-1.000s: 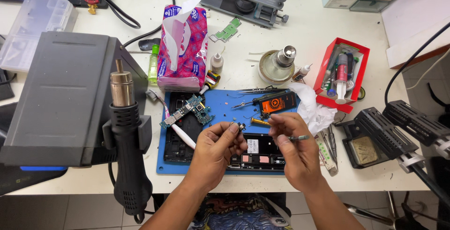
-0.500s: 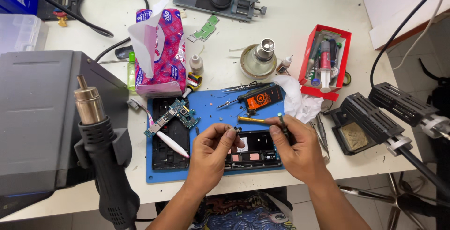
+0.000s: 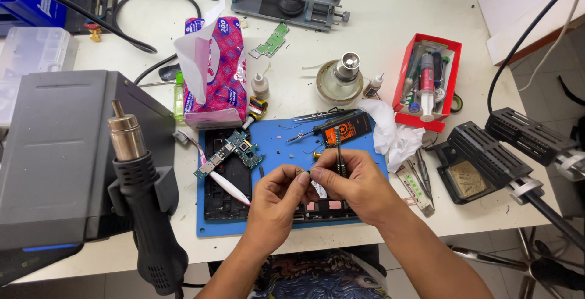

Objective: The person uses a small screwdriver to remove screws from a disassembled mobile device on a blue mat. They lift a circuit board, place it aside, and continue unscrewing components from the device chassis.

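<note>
The right hand (image 3: pixel 353 180) is closed around a small screwdriver (image 3: pixel 338 153), its dark shaft standing nearly upright out of the fist. The left hand (image 3: pixel 277 198) meets it fingertip to fingertip, thumb and forefinger pinched narrow on something too small to make out, right at the screwdriver's lower end. Both hands hover over a blue mat (image 3: pixel 274 134) on the tabletop (image 3: pixel 378 49).

Under the hands lies an opened phone (image 3: pixel 323 209), mostly hidden by them. Just left of the left hand sits a black frame (image 3: pixel 225 195), with a green circuit board (image 3: pixel 228 151) lying tilted across its upper part and a white toothbrush (image 3: pixel 222 180) slanting over it.

Beyond the right hand, at the mat's far edge, rest tweezers (image 3: pixel 317 116) and an orange-labelled black part (image 3: pixel 344 131). To the right of that hand lies a crumpled white tissue (image 3: pixel 393 137), and farther off a red tray (image 3: pixel 426 82) full of tools. A pink tissue pack (image 3: pixel 213 73) stands beyond the left hand. Well to the left, a hot-air gun (image 3: pixel 143 195) hangs on a grey station (image 3: pixel 55 153).
</note>
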